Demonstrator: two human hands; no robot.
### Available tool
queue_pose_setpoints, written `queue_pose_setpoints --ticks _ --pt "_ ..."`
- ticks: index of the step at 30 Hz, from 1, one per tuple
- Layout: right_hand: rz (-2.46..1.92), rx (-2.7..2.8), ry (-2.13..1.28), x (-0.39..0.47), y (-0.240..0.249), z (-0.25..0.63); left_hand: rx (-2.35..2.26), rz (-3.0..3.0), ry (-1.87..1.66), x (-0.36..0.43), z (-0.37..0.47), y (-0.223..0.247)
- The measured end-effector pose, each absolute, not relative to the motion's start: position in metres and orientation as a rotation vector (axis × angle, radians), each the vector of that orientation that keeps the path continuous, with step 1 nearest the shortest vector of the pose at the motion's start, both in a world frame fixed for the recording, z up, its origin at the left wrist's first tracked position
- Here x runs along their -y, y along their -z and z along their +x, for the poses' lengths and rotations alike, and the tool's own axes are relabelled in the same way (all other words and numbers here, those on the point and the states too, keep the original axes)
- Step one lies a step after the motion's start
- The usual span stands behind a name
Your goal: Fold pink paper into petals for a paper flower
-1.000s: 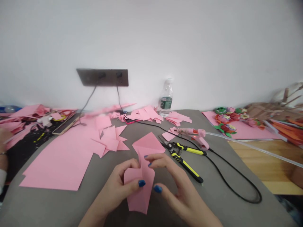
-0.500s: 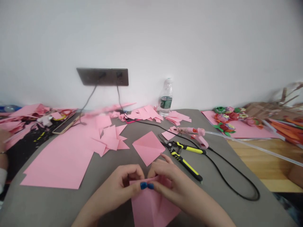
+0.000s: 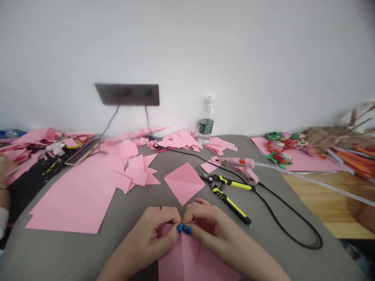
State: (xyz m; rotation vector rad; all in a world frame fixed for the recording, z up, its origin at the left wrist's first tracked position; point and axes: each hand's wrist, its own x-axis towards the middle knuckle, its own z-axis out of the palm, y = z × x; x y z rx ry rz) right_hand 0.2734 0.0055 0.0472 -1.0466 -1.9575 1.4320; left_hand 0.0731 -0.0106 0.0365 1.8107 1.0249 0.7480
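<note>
Both of my hands pinch the top edge of a creased sheet of pink paper (image 3: pixel 187 257) close to my body. My left hand (image 3: pixel 155 230) has thumb and bent fingers closed on the paper. Right beside it, thumb tip against thumb tip, my right hand (image 3: pixel 208 226) is closed on the same edge. My fingers hide part of that edge, and the sheet's lower end runs out of view. Just beyond my hands lies a square of pink paper (image 3: pixel 184 183) with a fold line, its corner by yellow-and-black pliers (image 3: pixel 225 191).
A pink glue gun (image 3: pixel 247 173) with a clear stick and black cable lies right. Large pink sheets (image 3: pixel 73 199) lie left, a phone (image 3: pixel 82 153) behind. A water bottle (image 3: pixel 206 125) stands by the wall. Paper flowers (image 3: pixel 281 148) lie far right. A person's arm shows at left.
The pink sheet in my hands has swung slightly and spreads wider at the bottom. My left hand has shifted a little to the right, and the thumbs are closer together.
</note>
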Motion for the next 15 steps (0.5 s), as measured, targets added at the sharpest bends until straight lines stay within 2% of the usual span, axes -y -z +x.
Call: queue_pose_setpoints --ticks 15 --pt "-1.059 1.830 -1.492 -0.0025 -0.0493 0.2748 -1.013 1.677 -0.862 0.0142 0.0720 -0.0341"
